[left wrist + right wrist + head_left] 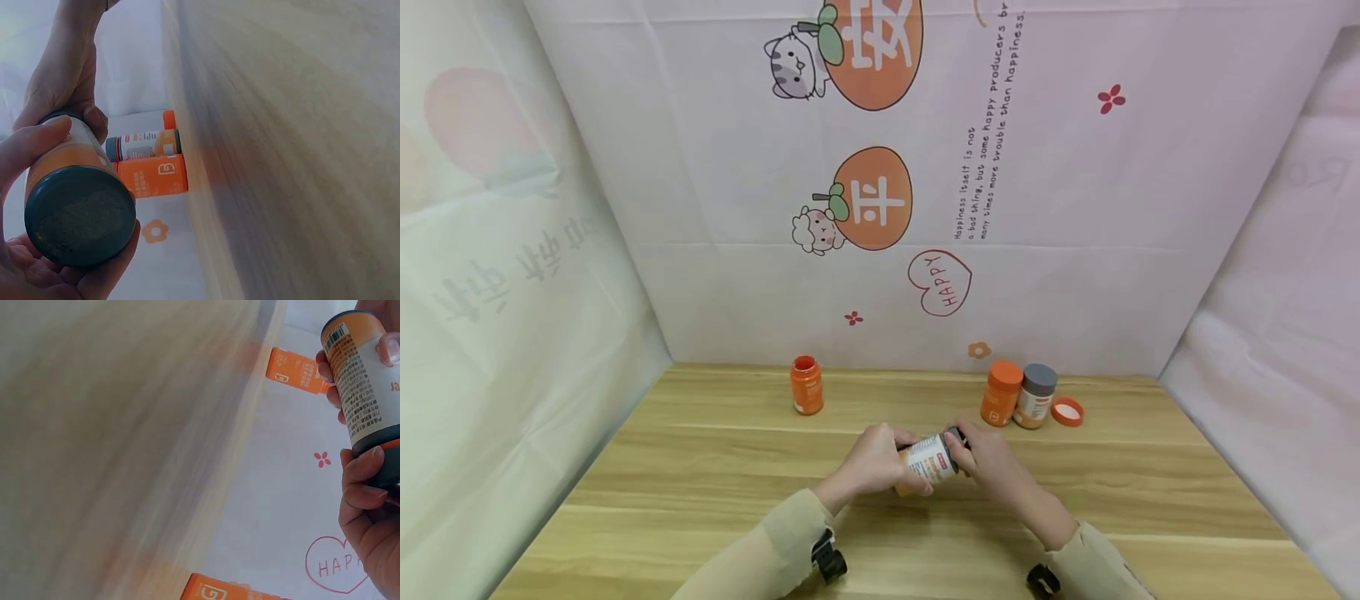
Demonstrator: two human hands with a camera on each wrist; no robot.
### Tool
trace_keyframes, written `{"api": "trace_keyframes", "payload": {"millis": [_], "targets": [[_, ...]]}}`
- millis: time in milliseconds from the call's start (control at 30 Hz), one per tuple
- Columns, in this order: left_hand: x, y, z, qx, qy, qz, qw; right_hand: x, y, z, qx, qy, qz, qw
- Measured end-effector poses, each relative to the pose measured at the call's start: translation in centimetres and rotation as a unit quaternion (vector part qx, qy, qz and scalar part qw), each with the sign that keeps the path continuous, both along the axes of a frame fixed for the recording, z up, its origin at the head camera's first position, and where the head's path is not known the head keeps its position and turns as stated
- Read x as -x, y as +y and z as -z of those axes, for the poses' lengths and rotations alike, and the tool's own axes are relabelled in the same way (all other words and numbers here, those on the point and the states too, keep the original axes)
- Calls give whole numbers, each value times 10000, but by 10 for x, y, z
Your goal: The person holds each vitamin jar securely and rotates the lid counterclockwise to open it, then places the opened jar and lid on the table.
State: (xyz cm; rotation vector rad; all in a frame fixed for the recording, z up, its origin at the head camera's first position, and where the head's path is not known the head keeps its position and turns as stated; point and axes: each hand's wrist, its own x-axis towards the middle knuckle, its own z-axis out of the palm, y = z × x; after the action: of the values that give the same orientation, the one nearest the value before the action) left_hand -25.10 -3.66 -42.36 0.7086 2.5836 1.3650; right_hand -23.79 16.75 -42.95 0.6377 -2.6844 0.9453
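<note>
Orange-and-white jar gripped by left hand, dark lid partly hidden within the gripping right hand

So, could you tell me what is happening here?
A person's left hand grips a white-and-orange bottle, tilted over the table, while the right hand grips its dark cap. Behind, an open orange bottle stands at left; an orange-capped bottle, a gray-capped bottle and a loose orange lid are at right.

"HAPPY" in red heart; "平" on orange fruit
</note>
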Motion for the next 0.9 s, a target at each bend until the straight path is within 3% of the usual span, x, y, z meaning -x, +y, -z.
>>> {"api": "trace_keyframes", "payload": {"millis": [267, 400, 700, 900], "targets": [[-2, 2, 0, 6, 282, -79, 9996, -1, -9, -16, 351, -1214, 588, 9902], [-4, 4, 2, 6, 431, -48, 9991, -1, -12, -15, 395, -1478, 911, 9840], [-3, 2, -1, 98, 302, 56, 9995, -1, -14, -14, 213, -617, 868, 9941], [-1, -1, -1, 190, 297, 124, 9993, 0, -14, -11, 91, -304, 806, 9962]]}}
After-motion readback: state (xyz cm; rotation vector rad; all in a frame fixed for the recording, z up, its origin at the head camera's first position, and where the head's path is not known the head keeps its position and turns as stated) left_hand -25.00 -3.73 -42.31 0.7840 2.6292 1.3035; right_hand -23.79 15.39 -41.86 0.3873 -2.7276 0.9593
